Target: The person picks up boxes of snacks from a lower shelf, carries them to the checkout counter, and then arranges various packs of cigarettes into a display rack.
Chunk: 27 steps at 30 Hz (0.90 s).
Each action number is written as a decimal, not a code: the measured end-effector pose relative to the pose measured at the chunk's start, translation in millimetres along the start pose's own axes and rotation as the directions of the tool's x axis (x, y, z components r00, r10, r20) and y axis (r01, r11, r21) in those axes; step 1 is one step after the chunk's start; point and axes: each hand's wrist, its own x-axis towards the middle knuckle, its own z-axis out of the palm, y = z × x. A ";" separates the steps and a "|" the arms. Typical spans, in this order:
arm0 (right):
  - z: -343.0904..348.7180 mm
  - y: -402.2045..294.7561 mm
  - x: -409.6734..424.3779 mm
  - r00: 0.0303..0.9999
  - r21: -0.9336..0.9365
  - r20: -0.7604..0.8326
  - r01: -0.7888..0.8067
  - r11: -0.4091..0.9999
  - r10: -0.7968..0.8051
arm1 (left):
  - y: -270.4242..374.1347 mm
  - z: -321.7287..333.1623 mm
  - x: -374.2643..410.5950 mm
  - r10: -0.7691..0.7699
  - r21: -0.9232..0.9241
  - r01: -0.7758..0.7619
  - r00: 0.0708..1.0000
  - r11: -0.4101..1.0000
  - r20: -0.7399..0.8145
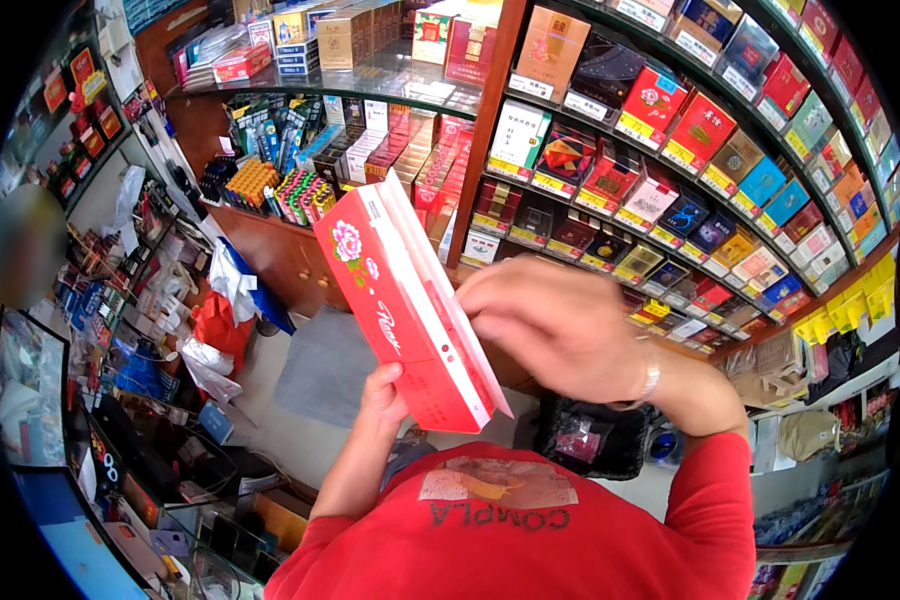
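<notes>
A long red cardboard carton [397,315] with a printed peony is tilted in front of my chest, its white flap [442,277] raised along the right side. My left hand [384,394] grips its lower left edge, thumb on the red face. At the flap's right edge is my right hand [559,322], blurred, with bent fingers at or against the flap; whether they hold it cannot be told. Part of a red pack [440,304] shows inside the opened side.
Shelves of cigarette packs [615,172] rise ahead and to the right. Lighters [300,195] stand in trays on a wooden cabinet [285,259]. Plastic bags [221,330] hang at the left. A black-lined bin [592,439] stands on the floor, near a grey mat [319,367].
</notes>
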 end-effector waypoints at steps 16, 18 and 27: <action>72.0 86.6 -7.6 0.817 -0.066 0.476 -0.335 0.940 0.325 | -24.3 -18.6 2.1 -0.104 0.052 0.104 0.995 0.993 -0.014; 61.4 81.1 -3.7 0.756 -0.109 0.574 -0.309 0.945 0.314 | -22.9 -16.2 3.5 -0.117 0.081 0.118 0.993 0.990 -0.020; 4.2 53.7 -43.4 0.948 -0.186 -0.248 -0.251 0.950 0.202 | -1.7 -38.1 -4.1 0.221 -0.047 -0.242 0.937 0.969 -0.272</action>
